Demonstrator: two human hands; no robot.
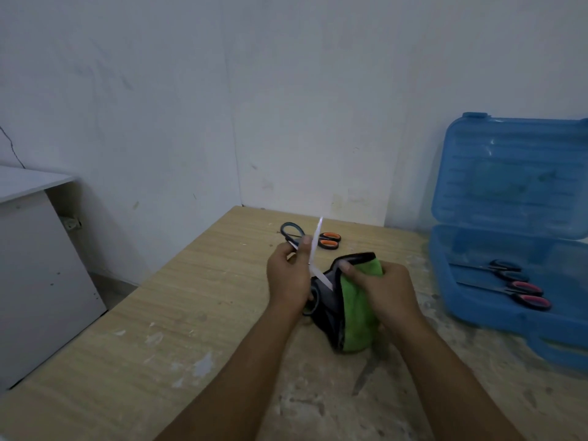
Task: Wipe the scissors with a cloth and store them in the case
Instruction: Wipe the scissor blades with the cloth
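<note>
Gripped open scissors point(316, 242) in left hand point(286, 278), clutched cloth point(356, 308) in right hand point(385, 288) (blades crossed: one tip up-and-away, other down-right toward cloth).

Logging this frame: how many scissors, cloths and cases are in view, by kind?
Scissors: 4 (held scissors in the left hand, orange-handled scissors on the table, dark-handled scissors and pink-handled scissors in the case)
Cloth: 1 (green cloth, gripped by the right hand)
Case: 1
Total: 6
</note>
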